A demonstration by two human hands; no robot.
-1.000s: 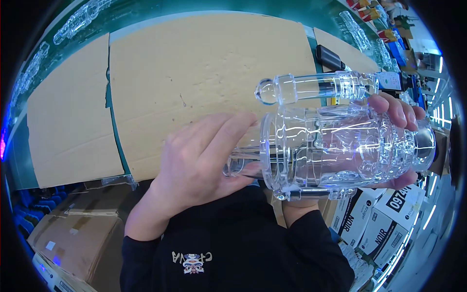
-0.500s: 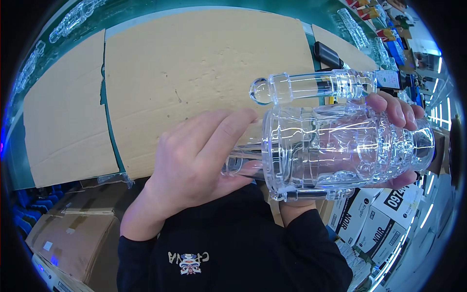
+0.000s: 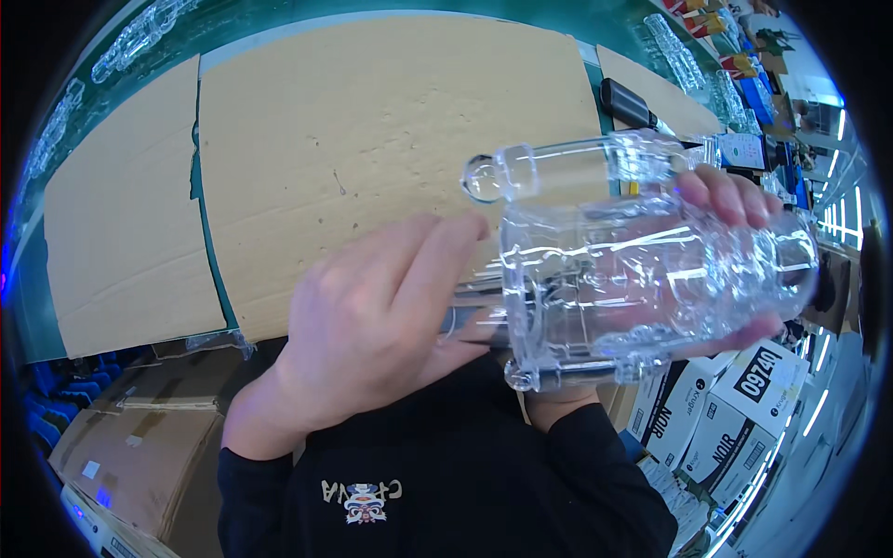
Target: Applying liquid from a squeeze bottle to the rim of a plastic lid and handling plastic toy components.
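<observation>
A large clear moulded vessel (image 3: 605,270) lies sideways in the air in front of my chest. Its wide ribbed body has a slimmer side tube (image 3: 567,167) along the far side, tipped by a round knob. Another tube piece runs along the near side. My right hand (image 3: 735,200) is closed around the body's right part, fingers over the far side and thumb on the near side. From the left, my left hand (image 3: 372,302) closes around narrow clear tubing at the vessel's left end; its fingertips are partly hidden. Motion slightly blurs both hands.
Cardboard sheets (image 3: 400,112) cover the green table (image 3: 307,26). A black device (image 3: 625,102) lies at the far right, with other clear pieces (image 3: 674,54) beyond. Another clear piece (image 3: 144,37) lies far left. Brown cartons (image 3: 139,446) stand lower left, printed white boxes (image 3: 735,418) lower right.
The vessel and my right hand have shifted slightly left and tilted, with the right end a little higher. My left hand has moved slightly left and keeps its hold.
</observation>
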